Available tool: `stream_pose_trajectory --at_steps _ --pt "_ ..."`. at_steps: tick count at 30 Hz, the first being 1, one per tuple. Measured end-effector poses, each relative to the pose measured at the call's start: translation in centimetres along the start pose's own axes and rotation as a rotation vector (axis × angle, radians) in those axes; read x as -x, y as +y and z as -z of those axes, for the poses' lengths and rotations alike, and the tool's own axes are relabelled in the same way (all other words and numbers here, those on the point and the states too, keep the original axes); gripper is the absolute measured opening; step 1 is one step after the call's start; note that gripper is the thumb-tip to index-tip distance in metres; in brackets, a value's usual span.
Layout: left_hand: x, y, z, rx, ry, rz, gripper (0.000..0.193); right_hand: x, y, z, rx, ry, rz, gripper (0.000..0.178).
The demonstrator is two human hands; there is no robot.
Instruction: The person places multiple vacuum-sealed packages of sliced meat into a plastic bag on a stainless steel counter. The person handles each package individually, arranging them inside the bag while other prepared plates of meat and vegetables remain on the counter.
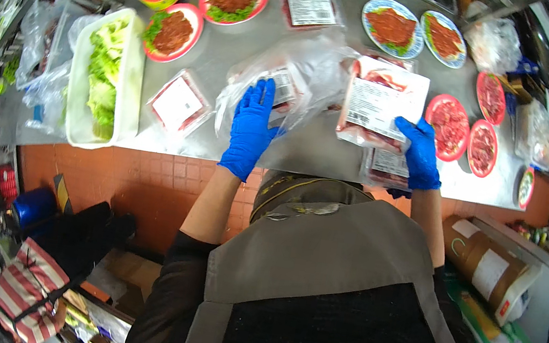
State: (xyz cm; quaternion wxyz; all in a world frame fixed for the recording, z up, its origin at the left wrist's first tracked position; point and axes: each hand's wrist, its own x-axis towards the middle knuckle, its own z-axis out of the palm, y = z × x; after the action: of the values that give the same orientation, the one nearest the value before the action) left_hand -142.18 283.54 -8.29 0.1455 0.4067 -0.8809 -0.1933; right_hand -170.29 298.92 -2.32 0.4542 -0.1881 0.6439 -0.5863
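Observation:
My left hand (pixel 251 128), in a blue glove, lies with fingers stretched out on a clear plastic bag (pixel 320 64). Through the bag a labelled meat pack (pixel 284 87) shows. My right hand (pixel 421 155), also blue-gloved, grips the lower right corner of a vacuum-sealed meat pack (pixel 380 91) with a white printed label. That pack is over others: one labelled pack (pixel 390 165) sticks out below it at the table's near edge. Left of the bag, apart from my hand, lies a smaller sealed pack (pixel 180 103) with a white label.
A white tub (pixel 135 88) of lettuce stands left on the steel table (pixel 220 152). Plates of brown sliced meat on lettuce (pixel 233 0) line the back; red-meat plates (pixel 448 127) stand right. Another meat pack (pixel 308 6) lies at the back. A person in striped clothing (pixel 30 284) is lower left.

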Motion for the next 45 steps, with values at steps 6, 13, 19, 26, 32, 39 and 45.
stream_pose_trajectory --at_steps 6,13,19,26,32,39,45 --pt "-1.4 -1.7 -1.5 0.038 0.031 -0.081 0.061 0.6 -1.1 -0.7 -0.057 0.018 0.016 0.023" --pt "-2.1 -1.5 2.8 0.223 -0.023 0.318 0.033 1.1 -1.4 0.2 -0.054 0.050 0.025 0.022" --pt "-3.2 -3.3 4.4 0.212 0.396 0.132 0.023 1.0 -1.8 1.7 -0.096 0.075 0.014 0.025" --pt "-2.9 -2.5 3.1 0.232 0.359 0.242 0.027 1.0 -2.3 1.7 -0.101 0.067 0.040 0.027" --pt "-3.2 -2.1 0.8 0.416 0.224 0.185 0.038 0.2 -2.2 1.7 -0.246 0.049 0.033 0.036" --pt "-1.2 -1.4 -3.6 0.379 0.163 0.054 0.055 0.2 -1.6 2.3 -0.185 -0.007 0.025 0.042" --pt "-1.2 -1.1 -1.3 -0.121 0.058 -0.085 0.061 -0.5 -0.9 3.1 -0.169 0.010 0.036 0.042"
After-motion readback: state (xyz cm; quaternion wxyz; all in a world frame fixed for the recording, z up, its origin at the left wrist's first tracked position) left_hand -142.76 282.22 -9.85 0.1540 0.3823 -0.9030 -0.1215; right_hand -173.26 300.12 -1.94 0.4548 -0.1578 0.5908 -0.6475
